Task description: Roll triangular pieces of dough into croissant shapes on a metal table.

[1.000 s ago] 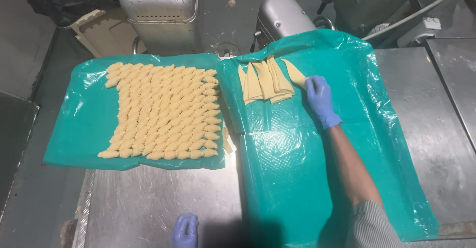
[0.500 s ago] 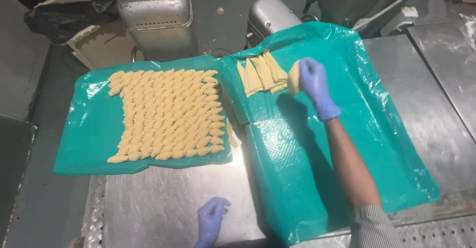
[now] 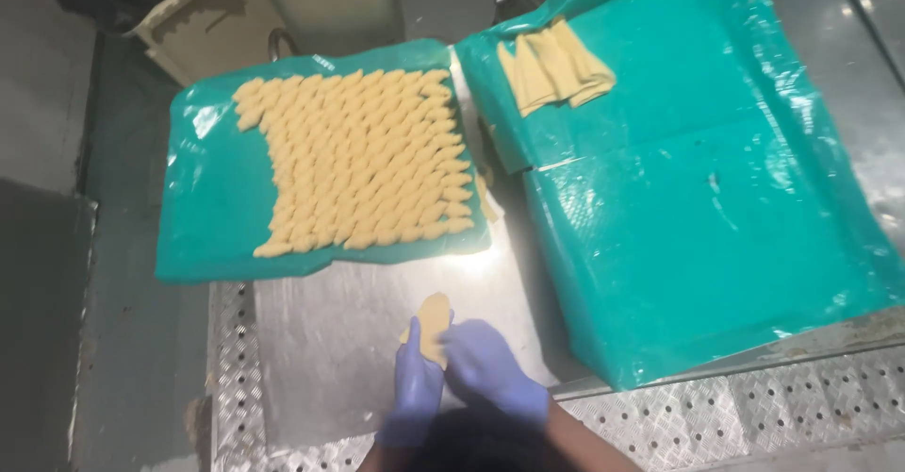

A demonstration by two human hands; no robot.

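Both my hands wear blue gloves and meet low in the head view over the steel table. My left hand [image 3: 418, 385] and my right hand [image 3: 490, 370] together hold a flat pale dough piece [image 3: 433, 325], which sticks up between the fingers. Beyond them a teal plastic sheet [image 3: 203, 217] carries several rows of shaped dough pieces [image 3: 363, 161] packed closely together. A larger teal sheet [image 3: 698, 208] on the right bears a small fan of flat dough strips [image 3: 554, 68] near its far edge.
The steel table [image 3: 330, 331] has a perforated, embossed front edge [image 3: 716, 415]. A metal container [image 3: 330, 5] and a cardboard piece [image 3: 203, 38] stand behind the left sheet. A dark gap [image 3: 47, 321] runs down the left side.
My right hand took a dough strip from the stack on the right sheet and brought it back to the near edge. My left hand rose to meet it, and both now hold the piece.
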